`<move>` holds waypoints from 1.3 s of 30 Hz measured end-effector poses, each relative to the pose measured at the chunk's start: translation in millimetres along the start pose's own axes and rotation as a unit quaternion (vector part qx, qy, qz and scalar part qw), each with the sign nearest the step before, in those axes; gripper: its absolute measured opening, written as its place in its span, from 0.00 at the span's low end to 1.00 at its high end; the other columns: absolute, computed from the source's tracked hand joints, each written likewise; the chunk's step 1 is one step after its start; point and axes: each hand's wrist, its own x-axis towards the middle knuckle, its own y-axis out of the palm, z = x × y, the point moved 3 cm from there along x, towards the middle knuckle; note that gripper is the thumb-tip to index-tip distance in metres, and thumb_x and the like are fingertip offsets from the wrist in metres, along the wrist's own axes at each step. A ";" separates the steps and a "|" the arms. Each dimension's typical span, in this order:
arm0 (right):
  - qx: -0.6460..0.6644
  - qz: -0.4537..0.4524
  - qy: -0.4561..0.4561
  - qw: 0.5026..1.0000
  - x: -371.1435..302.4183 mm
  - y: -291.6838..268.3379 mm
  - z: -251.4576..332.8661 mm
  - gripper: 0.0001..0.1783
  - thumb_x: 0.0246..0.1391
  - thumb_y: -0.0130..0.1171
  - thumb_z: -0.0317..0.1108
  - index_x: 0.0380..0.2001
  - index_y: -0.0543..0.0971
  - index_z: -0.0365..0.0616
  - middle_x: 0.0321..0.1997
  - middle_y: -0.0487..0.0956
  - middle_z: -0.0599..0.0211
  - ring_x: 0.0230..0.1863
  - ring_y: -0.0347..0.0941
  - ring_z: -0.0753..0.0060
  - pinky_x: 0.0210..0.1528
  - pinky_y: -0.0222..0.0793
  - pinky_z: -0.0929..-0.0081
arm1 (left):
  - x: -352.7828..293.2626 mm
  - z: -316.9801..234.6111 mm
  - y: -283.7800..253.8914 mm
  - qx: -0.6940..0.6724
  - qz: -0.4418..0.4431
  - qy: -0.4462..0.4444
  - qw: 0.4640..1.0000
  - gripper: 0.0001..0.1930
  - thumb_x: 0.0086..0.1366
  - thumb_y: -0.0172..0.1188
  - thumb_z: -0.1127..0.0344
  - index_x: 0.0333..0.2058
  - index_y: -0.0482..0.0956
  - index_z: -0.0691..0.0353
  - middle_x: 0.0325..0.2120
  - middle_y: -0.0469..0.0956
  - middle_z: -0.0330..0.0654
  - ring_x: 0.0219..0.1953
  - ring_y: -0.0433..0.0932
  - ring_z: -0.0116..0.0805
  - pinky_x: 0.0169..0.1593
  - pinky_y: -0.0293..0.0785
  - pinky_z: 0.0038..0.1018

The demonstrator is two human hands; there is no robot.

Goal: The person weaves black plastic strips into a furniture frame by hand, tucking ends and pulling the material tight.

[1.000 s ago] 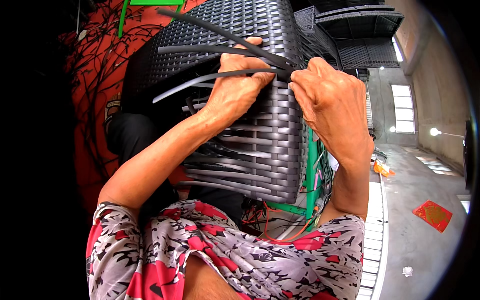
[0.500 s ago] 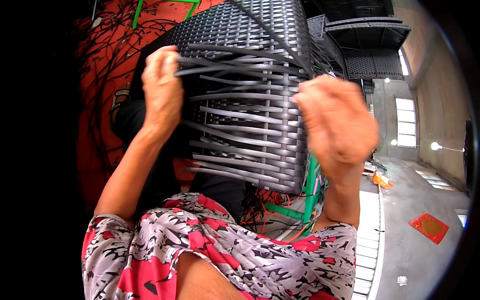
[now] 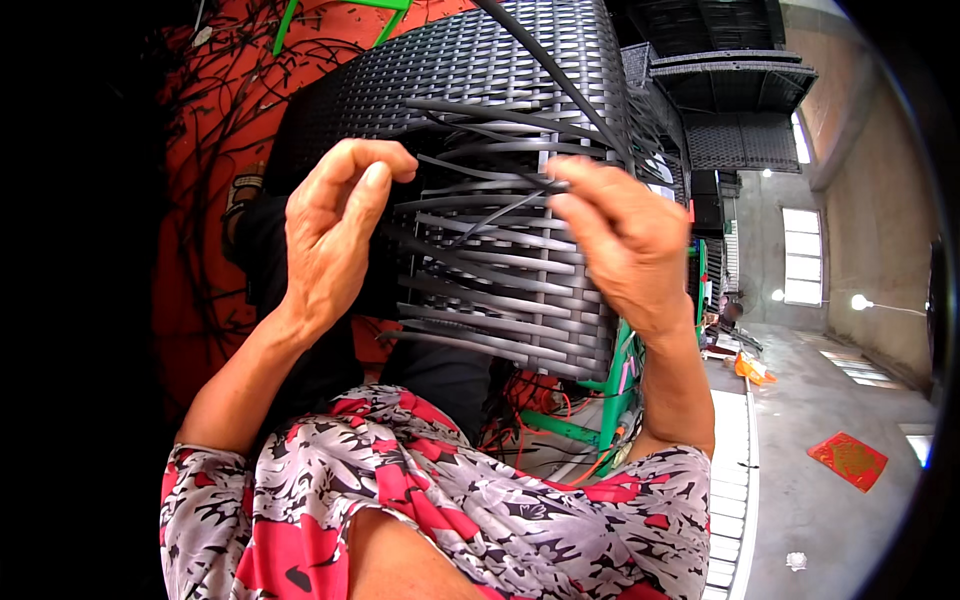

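Located at centre, in front of the body: wicker piece (image 3: 500, 60), black, with close weave over the upper part and along the right edge. Projecting leftward from that edge: loose strands (image 3: 490, 232), roughly parallel, with free ends toward the lap. Rising from the edge at upper right: long strand (image 3: 550, 65), leaning to the upper left.

To the left of the strands: left hand (image 3: 330, 225), loosely curled, with thumb tip and fingertips spread apart and nothing visible between. Near its fingertips: one strand end.

Over the right part of the strands: right hand (image 3: 640, 235), blurred, with thumb and forefinger close together. Running from its fingertips to the lower left: thin strand (image 3: 495, 217); cannot tell whether pinched.

Below the right edge: green stand (image 3: 560, 428). At upper left: red floor (image 3: 225, 310), scattered with dark offcuts (image 3: 235, 85).
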 end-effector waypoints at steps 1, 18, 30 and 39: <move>0.036 -0.013 0.114 0.993 -4.1 -10.5 -2.5 0.10 0.49 0.62 0.25 0.38 0.80 0.38 0.27 0.80 0.65 0.25 0.73 0.80 0.27 0.67 0.84 | 3.7 1.8 5.5 -0.014 -0.003 0.004 1.000 0.07 0.67 0.48 0.71 0.35 0.74 0.67 0.34 0.74 0.39 0.38 0.72 0.25 0.47 0.65 0.21; 0.011 -0.132 0.183 0.974 -15.9 -49.4 -25.0 0.07 0.48 0.61 0.21 0.32 0.81 0.36 0.31 0.80 0.65 0.28 0.74 0.80 0.28 0.68 0.84 | 43.6 38.4 -15.6 0.010 -0.253 -0.010 0.967 0.30 0.55 0.65 0.67 0.54 0.61 0.67 0.45 0.68 0.46 0.45 0.69 0.32 0.49 0.67 0.28; 0.124 -0.189 0.228 0.947 -10.2 -45.5 -42.6 0.08 0.55 0.57 0.26 0.39 0.80 0.37 0.33 0.80 0.67 0.28 0.74 0.83 0.28 0.68 0.89 | 60.3 -8.3 88.1 0.371 0.129 0.269 0.880 0.04 0.55 0.61 0.71 0.28 0.78 0.64 0.26 0.78 0.42 0.31 0.75 0.40 0.37 0.64 0.32; 0.148 -0.213 0.246 0.934 -26.7 -44.3 -49.7 0.06 0.52 0.58 0.23 0.35 0.80 0.36 0.29 0.79 0.71 0.25 0.72 0.84 0.27 0.66 0.87 | 80.4 -14.4 61.2 0.260 0.213 0.033 0.941 0.06 0.55 0.62 0.71 0.27 0.78 0.68 0.14 0.68 0.31 0.19 0.62 0.17 0.24 0.59 0.19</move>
